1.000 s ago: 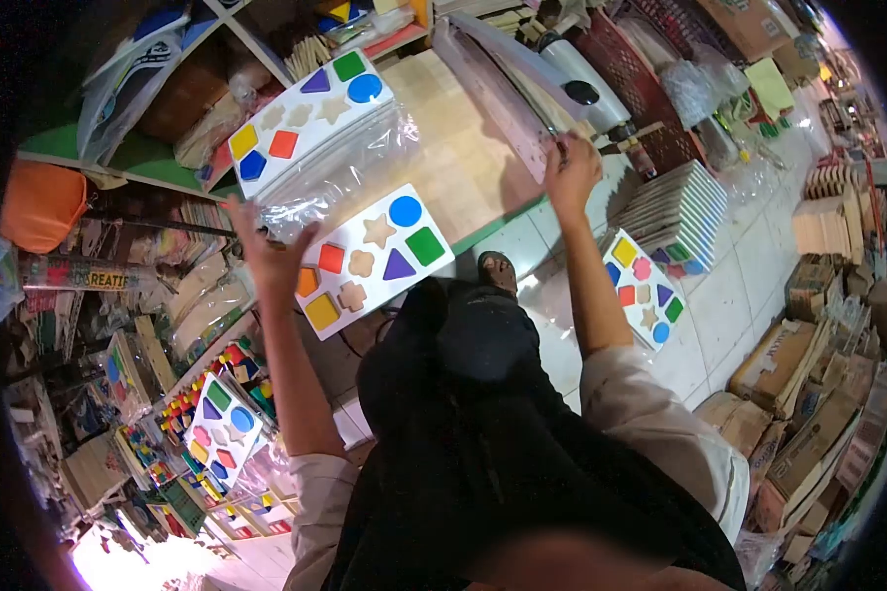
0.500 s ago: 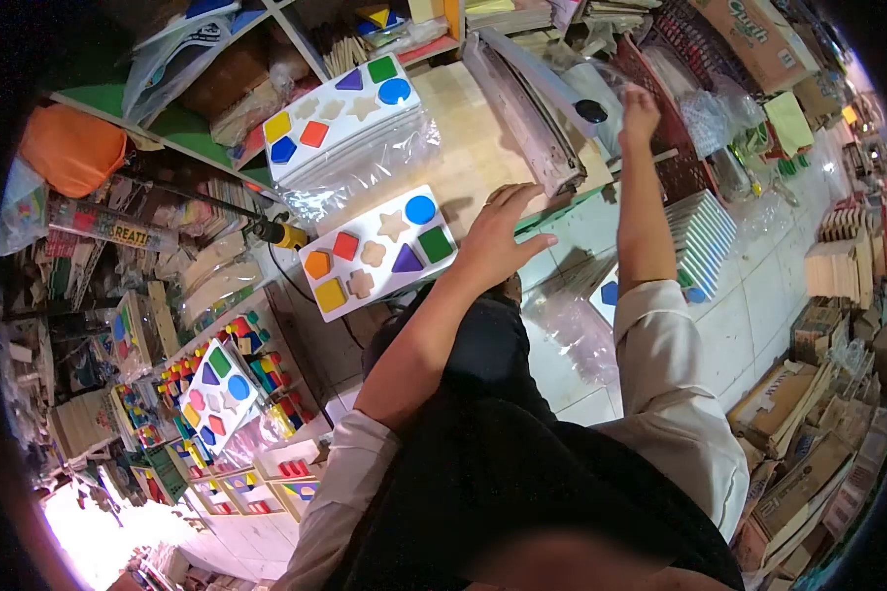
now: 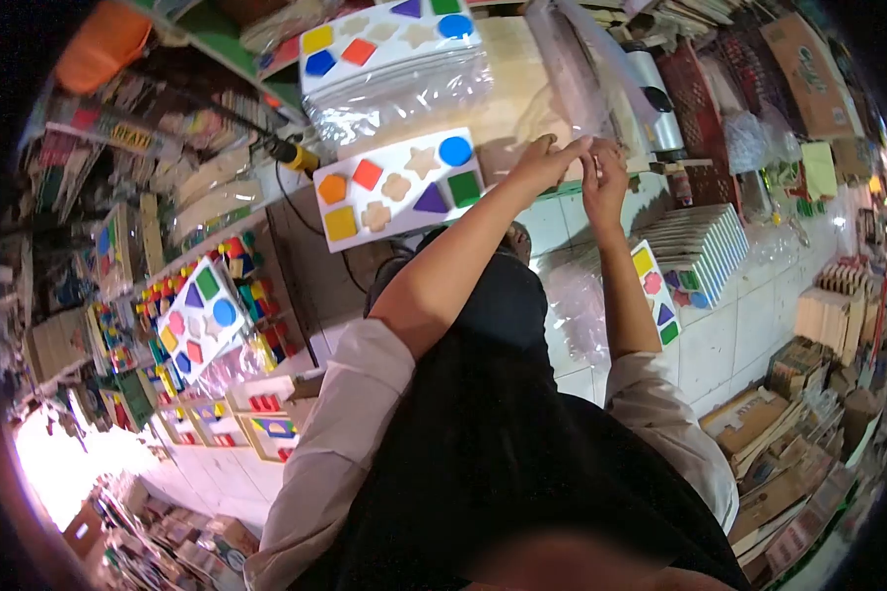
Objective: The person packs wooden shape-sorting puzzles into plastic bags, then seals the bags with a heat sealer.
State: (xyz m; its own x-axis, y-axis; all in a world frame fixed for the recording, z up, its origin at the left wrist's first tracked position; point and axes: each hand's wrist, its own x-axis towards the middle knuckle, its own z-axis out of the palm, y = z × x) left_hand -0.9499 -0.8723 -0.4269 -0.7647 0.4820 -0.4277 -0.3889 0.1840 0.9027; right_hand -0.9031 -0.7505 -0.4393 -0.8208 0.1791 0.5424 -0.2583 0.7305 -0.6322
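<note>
My left hand [image 3: 547,165] and my right hand [image 3: 604,182] meet at the front edge of a wooden work table [image 3: 517,59]. Fingers and thumb are closed on both, tips touching; what they pinch is too small to make out. Just behind them lies clear plastic [image 3: 574,84]. Left of my left hand is a white shape board [image 3: 404,219] with coloured pieces and several bare wooden shapes. Beyond it, a similar board [image 3: 337,74] rests on a plastic-wrapped stack.
A row of upright boards [image 3: 705,241] stands on the tiled floor at the right, near a red crate [image 3: 695,98]. A yellow-and-black tool [image 3: 294,156] is left of the table. Cardboard [image 3: 759,419] is piled lower right. Shelves of coloured toys line the left.
My right hand has come back from the crate side to meet my left hand. My left hand has gone from spread fingers to a pinch. The whole view has shifted.
</note>
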